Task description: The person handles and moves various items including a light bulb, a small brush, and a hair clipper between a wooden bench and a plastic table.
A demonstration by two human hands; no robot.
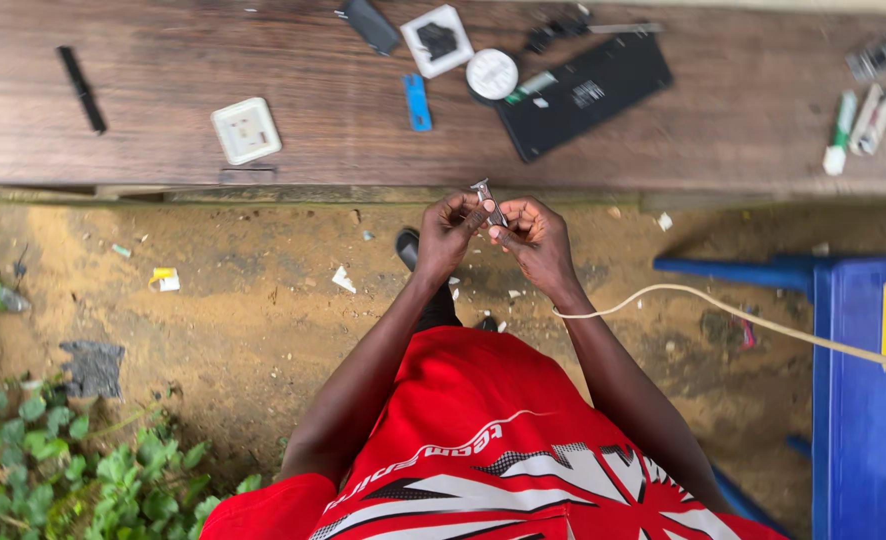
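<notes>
- Left hand (450, 228): fingers curled, pinching the lower part of a small metal piece (487, 200); held above the dirt ground, just in front of the tabletop edge.
- Right hand (533, 232): clenched on the same metal piece from the other side, fingertips meeting those of the left.
- Metal piece: thin, silvery, tilted, upper end poking out above both hands.
- Cord (723, 310): pale, running from beside the right wrist off toward the right edge.
- Shirt (483, 450): red with white and black pattern.
- Tabletop (263, 60): dark wood, beyond the hands.
- Black tray (603, 90): flat, tilted, on the tabletop nearest above the hands.
- Round white reel (491, 74): just left of the tray.
- Blue strip (417, 102): left of the reel.
- White socket (246, 130): square, well left.
- Second white plate (437, 40): square, dark middle, at the far edge.
- Black bar (82, 88): far left.
- Tubes (858, 125): white and green, far right.
- Blue bench (853, 400): right, on the ground.
- Green plants (53, 450): lower left.
</notes>
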